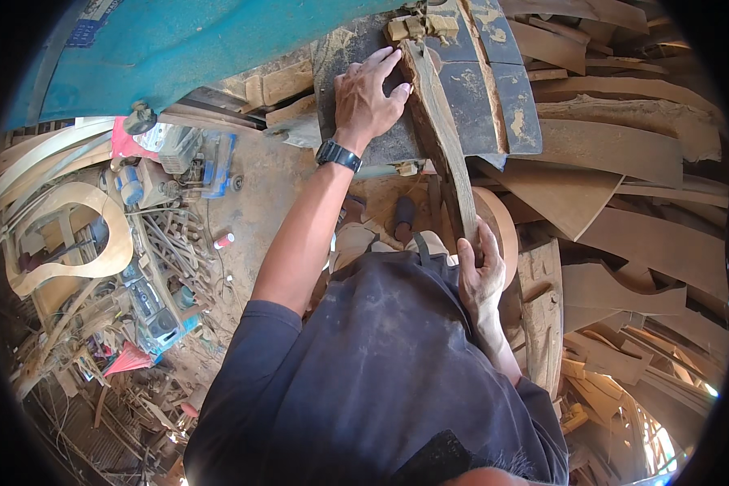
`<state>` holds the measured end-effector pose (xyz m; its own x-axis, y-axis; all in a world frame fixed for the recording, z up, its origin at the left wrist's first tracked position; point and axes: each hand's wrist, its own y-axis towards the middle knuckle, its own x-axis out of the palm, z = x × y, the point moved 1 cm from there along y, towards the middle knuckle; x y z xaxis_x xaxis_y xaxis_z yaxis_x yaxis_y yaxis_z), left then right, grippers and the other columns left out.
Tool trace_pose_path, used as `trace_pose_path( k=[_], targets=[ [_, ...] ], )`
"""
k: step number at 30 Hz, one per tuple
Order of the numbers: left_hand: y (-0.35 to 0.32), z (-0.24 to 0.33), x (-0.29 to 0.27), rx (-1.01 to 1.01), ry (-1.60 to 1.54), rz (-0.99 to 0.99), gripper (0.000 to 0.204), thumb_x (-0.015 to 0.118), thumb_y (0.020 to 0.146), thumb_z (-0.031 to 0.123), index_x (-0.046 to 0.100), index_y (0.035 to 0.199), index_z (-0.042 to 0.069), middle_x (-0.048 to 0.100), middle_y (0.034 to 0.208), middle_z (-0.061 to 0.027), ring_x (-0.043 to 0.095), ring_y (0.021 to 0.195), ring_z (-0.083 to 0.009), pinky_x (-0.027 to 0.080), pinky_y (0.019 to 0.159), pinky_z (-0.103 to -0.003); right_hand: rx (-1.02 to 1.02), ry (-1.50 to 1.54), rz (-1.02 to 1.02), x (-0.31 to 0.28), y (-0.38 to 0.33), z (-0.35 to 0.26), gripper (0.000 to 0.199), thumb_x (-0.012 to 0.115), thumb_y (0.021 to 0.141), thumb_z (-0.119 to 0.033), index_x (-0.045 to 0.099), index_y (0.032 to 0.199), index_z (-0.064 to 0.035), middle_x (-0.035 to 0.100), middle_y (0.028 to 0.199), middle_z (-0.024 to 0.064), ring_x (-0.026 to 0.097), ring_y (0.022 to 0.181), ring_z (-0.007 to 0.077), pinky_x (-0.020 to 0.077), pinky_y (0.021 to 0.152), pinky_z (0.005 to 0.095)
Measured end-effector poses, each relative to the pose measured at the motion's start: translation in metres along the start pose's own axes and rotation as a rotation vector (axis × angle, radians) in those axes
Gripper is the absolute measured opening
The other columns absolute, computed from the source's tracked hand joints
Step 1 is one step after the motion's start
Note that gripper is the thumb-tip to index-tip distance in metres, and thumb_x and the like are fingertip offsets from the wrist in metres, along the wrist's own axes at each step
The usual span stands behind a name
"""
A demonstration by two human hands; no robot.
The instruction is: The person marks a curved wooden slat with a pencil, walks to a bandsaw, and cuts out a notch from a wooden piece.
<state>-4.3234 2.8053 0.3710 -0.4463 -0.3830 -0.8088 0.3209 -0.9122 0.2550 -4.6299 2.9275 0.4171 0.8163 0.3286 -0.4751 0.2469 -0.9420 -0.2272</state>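
A long, rough, slightly curved wooden board (439, 134) lies partly on a dark metal machine table (474, 93), its near end reaching back toward my body. My left hand (370, 95), with a dark watch on the wrist, rests on the table at the board's left side. Its fingers are stretched and spread, fingertips and thumb against the board's edge close to the far end. Around the near end, my right hand (481, 271) is closed, thumb on one side and fingers on the other. The far tip touches or nearly touches a brass-coloured guide block (421, 29); the exact contact cannot be made out.
A teal machine housing (219, 49) fills the upper left. Stacked curved wooden offcuts (624, 150) crowd the right side. On the left, a ring-like wooden cutout (121, 235) stands among scrap sticks and tools. A red-and-white cup (223, 240) lies on the dusty floor.
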Motion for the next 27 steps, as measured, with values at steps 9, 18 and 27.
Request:
trace_pose_path(
  k=[9,18,27],
  targets=[
    [0.0010,0.0013,0.0012,0.003,0.007,0.008,0.058,0.067,0.089,0.037,0.058,0.143,0.019,0.056,0.150,0.0003,0.057,0.124,-0.0285,0.039,0.106,-0.047,-0.004,-0.010,-0.007,0.0008,0.0031,-0.0033,0.047,0.063,0.098,-0.017,0.055,0.140,0.0019,0.067,0.128,0.0242,0.066,0.120,0.0343,0.0498,0.102,0.0388],
    [0.0006,0.0011,0.0025,0.000,0.019,0.023,0.054,0.067,0.091,0.036,0.059,0.142,0.020,0.056,0.149,0.0007,0.057,0.124,-0.0280,0.040,0.106,-0.047,-0.011,0.017,-0.003,0.0025,0.0052,-0.0037,0.047,0.063,0.098,-0.017,0.055,0.140,0.0020,0.067,0.129,0.0239,0.066,0.121,0.0337,0.0494,0.102,0.0385],
    [0.0012,-0.0011,0.0043,0.003,0.019,0.038,0.052,0.066,0.093,0.036,0.059,0.141,0.020,0.058,0.147,0.0013,0.059,0.123,-0.0283,0.040,0.105,-0.047,-0.006,0.030,-0.003,0.0040,0.0076,-0.0029,0.046,0.063,0.098,-0.017,0.056,0.139,0.0018,0.067,0.128,0.0242,0.066,0.120,0.0337,0.0498,0.102,0.0386]
  ],
)
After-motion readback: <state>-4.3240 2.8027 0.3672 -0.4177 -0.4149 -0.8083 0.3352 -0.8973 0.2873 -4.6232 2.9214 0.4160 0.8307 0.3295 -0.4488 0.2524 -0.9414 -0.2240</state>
